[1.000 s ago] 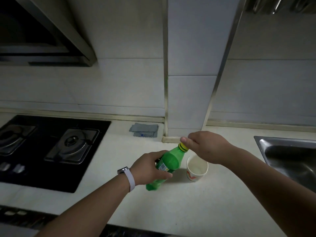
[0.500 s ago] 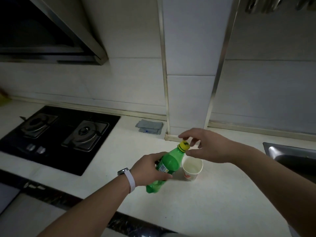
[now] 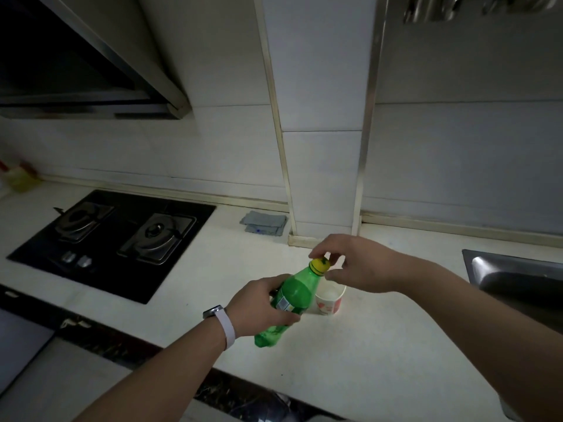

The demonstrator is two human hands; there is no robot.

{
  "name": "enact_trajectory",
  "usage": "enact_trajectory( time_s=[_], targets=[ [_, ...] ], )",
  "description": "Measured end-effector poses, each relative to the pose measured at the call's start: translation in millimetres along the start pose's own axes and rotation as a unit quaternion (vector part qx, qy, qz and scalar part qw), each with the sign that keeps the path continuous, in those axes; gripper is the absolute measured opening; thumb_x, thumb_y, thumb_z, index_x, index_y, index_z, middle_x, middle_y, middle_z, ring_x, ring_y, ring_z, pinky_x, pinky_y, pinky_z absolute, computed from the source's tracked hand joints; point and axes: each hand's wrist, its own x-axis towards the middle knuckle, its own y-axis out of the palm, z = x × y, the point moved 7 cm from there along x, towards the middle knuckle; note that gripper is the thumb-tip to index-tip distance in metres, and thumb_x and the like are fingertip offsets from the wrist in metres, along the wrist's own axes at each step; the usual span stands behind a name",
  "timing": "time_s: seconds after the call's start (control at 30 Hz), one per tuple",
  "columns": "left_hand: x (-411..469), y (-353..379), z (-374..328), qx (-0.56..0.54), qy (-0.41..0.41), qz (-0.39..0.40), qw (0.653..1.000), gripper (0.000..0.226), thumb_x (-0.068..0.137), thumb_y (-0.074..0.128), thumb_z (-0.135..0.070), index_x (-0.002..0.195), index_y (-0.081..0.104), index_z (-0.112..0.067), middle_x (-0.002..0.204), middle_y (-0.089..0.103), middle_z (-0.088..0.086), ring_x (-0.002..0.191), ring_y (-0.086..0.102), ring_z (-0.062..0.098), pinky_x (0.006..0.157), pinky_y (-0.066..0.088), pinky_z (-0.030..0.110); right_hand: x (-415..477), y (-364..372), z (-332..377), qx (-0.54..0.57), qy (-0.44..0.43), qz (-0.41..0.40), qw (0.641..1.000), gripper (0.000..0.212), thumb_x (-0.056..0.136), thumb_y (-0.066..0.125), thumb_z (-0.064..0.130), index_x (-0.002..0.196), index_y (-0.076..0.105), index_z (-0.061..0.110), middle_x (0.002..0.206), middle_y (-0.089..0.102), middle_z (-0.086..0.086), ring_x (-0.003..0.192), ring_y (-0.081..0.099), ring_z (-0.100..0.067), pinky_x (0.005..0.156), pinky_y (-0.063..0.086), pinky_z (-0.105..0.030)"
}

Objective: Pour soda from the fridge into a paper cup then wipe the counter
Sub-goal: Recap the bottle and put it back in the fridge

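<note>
A green soda bottle (image 3: 292, 296) with a yellow cap (image 3: 319, 265) leans to the right over the white counter (image 3: 365, 354). My left hand (image 3: 259, 306) grips the bottle around its middle. My right hand (image 3: 356, 263) pinches the cap with thumb and fingertips. A white paper cup (image 3: 330, 301) with a red print stands upright on the counter just right of the bottle, below my right hand; its inside looks empty. A folded grey cloth (image 3: 264, 223) lies at the back by the wall column.
A black two-burner gas hob (image 3: 115, 239) is set in the counter at left. A steel sink (image 3: 518, 278) sits at the right edge. A range hood (image 3: 91, 71) hangs at upper left. A blurred yellow-green item (image 3: 21, 178) stands at far left.
The camera view swung left and down. My right hand let go of the cap, spread its fingers, and now pinches the cap again. The bottle stays in my left hand.
</note>
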Motion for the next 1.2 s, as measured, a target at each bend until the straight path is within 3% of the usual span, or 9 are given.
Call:
enact_trajectory(
  time_s=[0.1, 0.27, 0.43, 0.53, 0.6, 0.7, 0.77, 0.93, 1.2],
  targets=[
    [-1, 3, -6, 0.012, 0.002, -0.007, 1.000, 0.052, 0.064, 0.083, -0.046, 0.101, 0.055, -0.068, 0.098, 0.070, -0.028, 0.091, 0.064, -0.008, 0.085, 0.057, 0.031, -4, -2, 0, -0.027, 0.011, -0.021, 0.999, 0.028, 0.095, 0.059, 0.033, 0.124, 0.059, 0.031, 0.114, 0.055, 0.014, 0.094, 0.055, -0.006, 0.082, 0.048, -0.023],
    [0, 5, -10, 0.044, 0.002, -0.032, 0.999, 0.047, 0.063, 0.079, -0.048, 0.106, 0.062, -0.040, 0.091, 0.073, -0.017, 0.083, 0.067, 0.002, 0.077, 0.057, 0.034, -7, 7, -4, -0.069, 0.059, -0.029, 0.995, 0.028, 0.099, 0.047, 0.043, 0.120, 0.055, 0.026, 0.112, 0.055, 0.007, 0.096, 0.056, -0.016, 0.087, 0.048, -0.037],
    [5, 8, -14, 0.063, 0.007, -0.041, 0.997, 0.046, 0.064, 0.078, -0.048, 0.107, 0.062, -0.038, 0.093, 0.072, -0.014, 0.085, 0.066, 0.005, 0.077, 0.056, 0.034, -5, 10, -13, -0.181, 0.095, -0.050, 0.978, 0.047, 0.099, 0.028, 0.057, 0.088, 0.052, 0.018, 0.089, 0.059, -0.002, 0.078, 0.057, -0.021, 0.067, 0.046, -0.036],
    [6, 12, -20, 0.085, 0.019, -0.038, 0.995, 0.049, 0.066, 0.077, -0.049, 0.111, 0.061, -0.037, 0.096, 0.071, -0.013, 0.087, 0.065, 0.008, 0.077, 0.055, 0.032, -5, 13, -25, -0.178, 0.120, -0.076, 0.974, 0.057, 0.099, 0.026, 0.057, 0.079, 0.057, 0.013, 0.078, 0.061, -0.005, 0.070, 0.056, -0.022, 0.057, 0.038, -0.032],
    [9, 13, -20, 0.087, 0.018, -0.035, 0.995, 0.051, 0.066, 0.077, -0.050, 0.113, 0.061, -0.037, 0.098, 0.071, -0.012, 0.088, 0.065, 0.008, 0.077, 0.055, 0.032, -9, 11, -30, -0.116, 0.103, -0.096, 0.983, 0.052, 0.098, 0.033, 0.058, 0.083, 0.059, 0.015, 0.081, 0.061, -0.003, 0.071, 0.056, -0.019, 0.058, 0.039, -0.032],
    [14, 13, -18, 0.078, 0.013, -0.023, 0.997, 0.053, 0.065, 0.075, -0.052, 0.114, 0.061, -0.037, 0.097, 0.071, -0.013, 0.087, 0.066, 0.007, 0.077, 0.057, 0.033, -15, 7, -28, 0.001, 0.038, -0.075, 0.996, 0.025, 0.095, 0.057, 0.042, 0.115, 0.058, 0.027, 0.104, 0.054, 0.015, 0.086, 0.057, -0.007, 0.071, 0.045, -0.019],
    [16, 13, -18, 0.071, 0.012, -0.018, 0.997, 0.053, 0.065, 0.075, -0.052, 0.113, 0.062, -0.036, 0.098, 0.072, -0.013, 0.088, 0.067, 0.007, 0.078, 0.057, 0.034, -16, 2, -26, 0.008, 0.019, -0.060, 0.998, 0.031, 0.093, 0.064, 0.029, 0.124, 0.058, 0.028, 0.107, 0.051, 0.017, 0.094, 0.055, -0.005, 0.078, 0.042, -0.015],
    [20, 20, -16, 0.077, 0.012, -0.020, 0.997, 0.050, 0.065, 0.074, -0.052, 0.111, 0.062, -0.036, 0.096, 0.072, -0.014, 0.086, 0.066, 0.006, 0.077, 0.057, 0.035, -16, 3, -28, -0.050, 0.040, -0.050, 0.997, 0.028, 0.097, 0.057, 0.031, 0.124, 0.057, 0.024, 0.103, 0.049, 0.013, 0.093, 0.050, -0.009, 0.080, 0.039, -0.022],
    [26, 21, -15, 0.126, 0.011, -0.076, 0.989, 0.054, 0.067, 0.073, -0.053, 0.118, 0.058, -0.040, 0.097, 0.065, -0.011, 0.089, 0.062, 0.010, 0.076, 0.054, 0.032, -16, 13, -46, -0.020, 0.108, -0.090, 0.990, 0.031, 0.098, 0.048, 0.046, 0.108, 0.059, 0.019, 0.088, 0.057, 0.004, 0.079, 0.055, -0.017, 0.066, 0.043, -0.031]
  ],
)
